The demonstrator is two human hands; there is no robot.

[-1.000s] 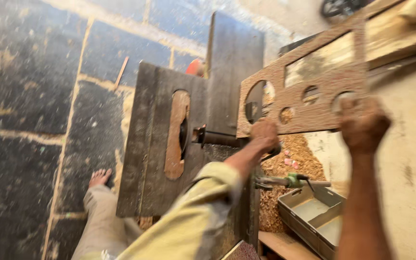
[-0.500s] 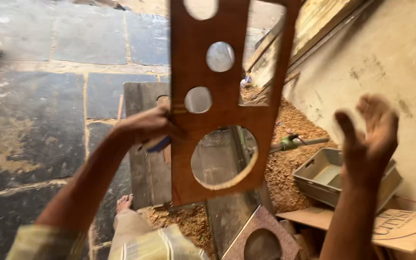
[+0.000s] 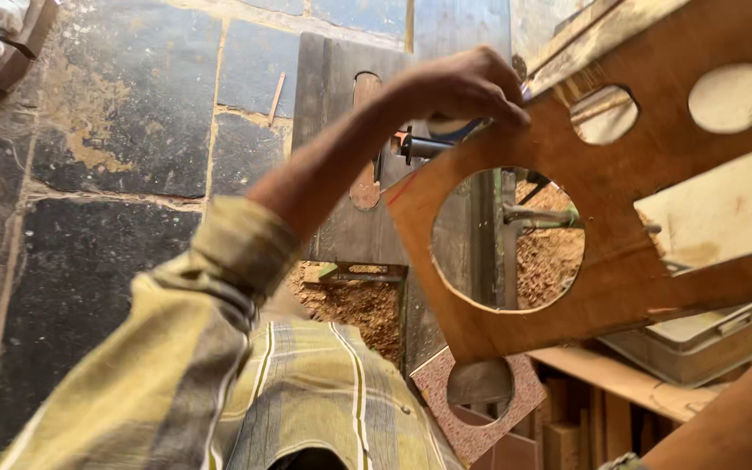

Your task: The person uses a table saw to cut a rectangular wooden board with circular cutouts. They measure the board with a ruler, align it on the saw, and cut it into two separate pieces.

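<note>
We see the left hand point(image 3: 459, 87) at upper centre of the frame, fingers point(image 3: 498, 100) curled down over the top edge of a brown plywood board point(image 3: 620, 287), grasping it. The board fills the right half of the frame, tilted, held up in the air in front of us. It has one large round hole at its lower middle and two smaller round holes toward the upper right. A pale, paint-chipped wooden strip point(image 3: 724, 209) crosses over its right side.

The right hand itself is out of frame; only a forearm point(image 3: 733, 426) shows at lower right, so we cannot tell what its fingers do.

The left arm wears a yellow-green striped sleeve point(image 3: 184, 348), running from lower left up to the hand.

Behind the board, a dark work surface point(image 3: 332, 130) with an oblong slot sits at upper centre, standing on a dark stone-slab floor point(image 3: 106, 157). A blue-handled tool point(image 3: 446, 139) peeks out just under the hand; we cannot tell if the hand touches it. Sawdust point(image 3: 359, 305) lies piled below the surface and shows through the big hole. A smaller reddish board with a round hole point(image 3: 480, 409) sits at lower centre, under the held board. A grey metal tray point(image 3: 707, 339) sits at lower right, partly hidden by the board.
</note>
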